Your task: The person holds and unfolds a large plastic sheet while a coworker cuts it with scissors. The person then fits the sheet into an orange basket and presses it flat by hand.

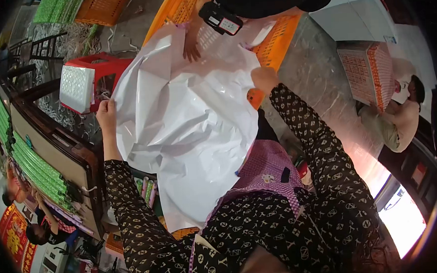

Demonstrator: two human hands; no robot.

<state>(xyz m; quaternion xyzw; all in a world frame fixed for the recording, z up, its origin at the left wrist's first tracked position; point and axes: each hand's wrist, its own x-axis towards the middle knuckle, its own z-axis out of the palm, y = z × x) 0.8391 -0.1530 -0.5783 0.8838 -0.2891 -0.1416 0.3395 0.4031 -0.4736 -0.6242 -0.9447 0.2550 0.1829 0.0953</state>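
A large, crumpled sheet of glossy white plastic [192,108] spreads across the middle of the head view, its lower end draping to my lap. My left hand [107,110] pinches its left edge, thumb on top. At the upper right edge, my right hand [265,79] is closed around the same sheet. Another person's hand [191,50] lies on the sheet's far part with fingers apart. Under the far end stands an orange-yellow plastic crate [279,42], partly covered by the sheet.
A red stool [108,68] stands left of the sheet. Bundles of green rods [34,161] lie on a table [55,137] at left, with people beyond. Stacked crates [366,74] and a seated person [397,112] are at right. Scraps litter the floor at upper left.
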